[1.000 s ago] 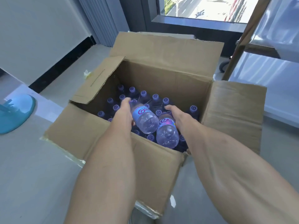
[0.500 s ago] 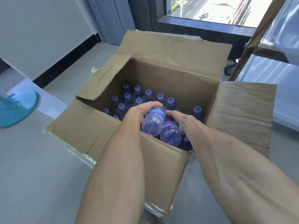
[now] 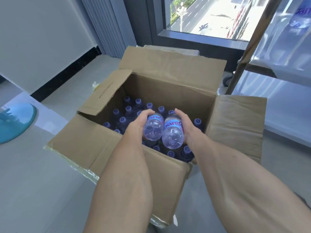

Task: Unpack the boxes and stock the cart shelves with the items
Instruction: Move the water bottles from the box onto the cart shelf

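- Because each hand is wrapped round one clear plastic water bottle with a blue label, the left hand (image 3: 137,122) grips the left bottle (image 3: 152,127) and the right hand (image 3: 187,126) grips the right bottle (image 3: 173,134), both held on their sides above the open brown cardboard box (image 3: 168,91), bases towards the camera.
- The fingers (image 3: 148,113) of the left hand curl over the label band; those of the right hand do the same on the far side of its bottle.
- The two bottles touch each other between the hands, directly over the purple-capped bottles (image 3: 127,109) standing upright in the box below the fingers.
- Judged from their look, the bottles are full, so moderately heavy for one hand, and their thin walls would give a little under a hard squeeze.
- The smooth plastic may slip; the labelled waist, where the fingers already sit, looks the surest hold, and the neck below the cap would serve too.
- The steel shelf of the cart (image 3: 276,91) lies beyond and right of the right hand's fingers, near the box flap.
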{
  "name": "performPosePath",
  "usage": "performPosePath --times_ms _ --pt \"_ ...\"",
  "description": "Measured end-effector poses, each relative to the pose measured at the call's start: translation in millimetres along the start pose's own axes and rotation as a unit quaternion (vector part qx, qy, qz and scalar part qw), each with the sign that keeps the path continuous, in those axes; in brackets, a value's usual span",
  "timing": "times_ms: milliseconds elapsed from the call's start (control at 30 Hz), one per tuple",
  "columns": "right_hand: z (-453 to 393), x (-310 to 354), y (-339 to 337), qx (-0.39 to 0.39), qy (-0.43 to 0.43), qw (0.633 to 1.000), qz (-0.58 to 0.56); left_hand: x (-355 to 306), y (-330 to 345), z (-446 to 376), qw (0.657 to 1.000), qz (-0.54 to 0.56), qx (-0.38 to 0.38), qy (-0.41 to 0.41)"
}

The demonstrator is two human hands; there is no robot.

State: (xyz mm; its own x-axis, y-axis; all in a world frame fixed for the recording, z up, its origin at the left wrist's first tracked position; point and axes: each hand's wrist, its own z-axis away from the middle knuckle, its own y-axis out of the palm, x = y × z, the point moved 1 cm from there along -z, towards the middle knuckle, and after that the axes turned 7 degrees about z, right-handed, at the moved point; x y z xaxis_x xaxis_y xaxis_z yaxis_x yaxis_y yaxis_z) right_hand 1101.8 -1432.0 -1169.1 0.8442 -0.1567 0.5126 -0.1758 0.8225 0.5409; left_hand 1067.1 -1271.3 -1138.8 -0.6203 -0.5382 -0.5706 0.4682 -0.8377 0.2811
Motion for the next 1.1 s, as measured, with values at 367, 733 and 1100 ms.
performPosePath --times_ms 367,733,1100 --pt "91 53 16 -0.100 -0.186 0.975 -0.068 -7 70 71 0.981 0.118 0.081 0.129" --pt "228 90 -16 0.140 -0.208 0.965 0.080 33 156 168 0.954 0.112 0.241 0.142" --pt "382 159 -92 -0.137 -0.355 0.918 0.110 58 303 244 0.881 -0.036 0.085 0.463"
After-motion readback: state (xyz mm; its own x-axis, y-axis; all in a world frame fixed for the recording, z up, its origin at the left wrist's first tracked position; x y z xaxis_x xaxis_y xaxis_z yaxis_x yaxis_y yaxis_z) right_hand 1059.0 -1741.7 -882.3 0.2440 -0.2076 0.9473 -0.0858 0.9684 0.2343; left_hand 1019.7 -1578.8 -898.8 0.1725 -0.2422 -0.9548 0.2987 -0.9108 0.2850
